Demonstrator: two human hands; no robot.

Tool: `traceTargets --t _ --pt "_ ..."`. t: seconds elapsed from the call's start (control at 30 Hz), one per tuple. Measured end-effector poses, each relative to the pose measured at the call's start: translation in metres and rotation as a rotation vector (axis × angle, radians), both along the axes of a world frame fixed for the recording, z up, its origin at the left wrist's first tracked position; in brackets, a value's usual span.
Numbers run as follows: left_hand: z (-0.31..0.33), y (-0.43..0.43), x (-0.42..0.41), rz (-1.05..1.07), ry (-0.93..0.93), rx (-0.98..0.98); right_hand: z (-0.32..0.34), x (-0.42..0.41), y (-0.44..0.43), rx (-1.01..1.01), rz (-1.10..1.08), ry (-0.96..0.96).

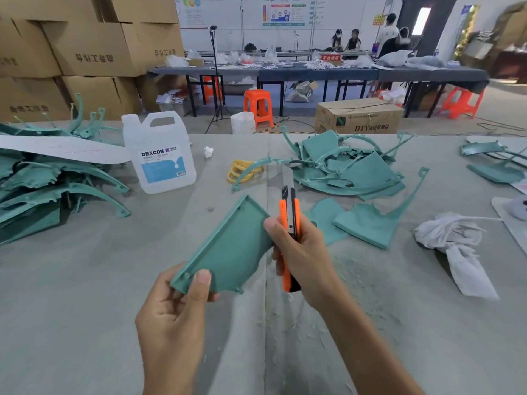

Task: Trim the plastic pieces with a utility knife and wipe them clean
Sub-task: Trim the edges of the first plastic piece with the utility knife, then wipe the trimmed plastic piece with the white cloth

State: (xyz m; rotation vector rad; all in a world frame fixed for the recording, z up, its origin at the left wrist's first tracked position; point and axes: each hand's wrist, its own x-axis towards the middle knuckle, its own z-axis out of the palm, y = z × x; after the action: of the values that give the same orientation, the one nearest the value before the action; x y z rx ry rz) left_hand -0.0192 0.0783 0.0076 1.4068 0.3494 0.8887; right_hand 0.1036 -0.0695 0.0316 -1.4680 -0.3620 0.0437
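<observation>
- While the left hand (176,312) pinches its near-left corner, the teal plastic piece (228,249) hangs just above the table (85,323), at centre near.
- Long axis of the piece: near-left to far-right, with the raised rim along its left edge and the hollow face turned up.
- Left hand: thumb pressed flat on top of the corner, fingers curled beneath.
- Right hand (302,252): wrapped round the orange utility knife (289,215), thumb tip at the piece's far-right corner.
- Knife long axis runs near to far, blade extended and pointing far, clear of the piece.
- Hands close together, each clamped on its own thing.
- Bare grey table surface lies near left; teal shavings (356,269) litter the near right.
- Heap of teal parts (42,181) crowds the left edge, with a second heap (350,166) far right.
- White jug (159,155) stands far left; yellow bands (242,171) lie beyond the knife; a crumpled rag (453,243) lies right.
</observation>
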Motion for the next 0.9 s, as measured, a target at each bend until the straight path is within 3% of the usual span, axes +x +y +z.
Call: traceTargets --t 0.27,0.33,0.47,0.53,0.77,0.9 --pt "-0.019 0.023 -0.016 -0.276 0.331 0.367 -0.004 -0.005 0.005 -0.199 0.161 -0.139" --pt "-0.021 0.021 -0.015 -0.242 0.325 0.424 -0.01 -0.014 0.008 -0.272 0.124 -0.147" --pt "-0.027 0.021 -0.014 -0.114 0.297 0.487 -0.017 -0.042 0.005 -0.5 -0.162 -0.378" --pt "-0.028 0.021 -0.012 -0.078 0.299 0.512 -0.016 -0.058 0.006 -0.577 -0.158 -0.434" --pt "-0.021 0.018 -0.014 -0.08 0.3 0.533 -0.013 -0.076 0.003 -0.625 -0.091 -0.463" --pt "-0.018 0.02 -0.023 -0.024 0.243 0.472 -0.019 -0.043 -0.016 -0.819 -0.208 -0.33"
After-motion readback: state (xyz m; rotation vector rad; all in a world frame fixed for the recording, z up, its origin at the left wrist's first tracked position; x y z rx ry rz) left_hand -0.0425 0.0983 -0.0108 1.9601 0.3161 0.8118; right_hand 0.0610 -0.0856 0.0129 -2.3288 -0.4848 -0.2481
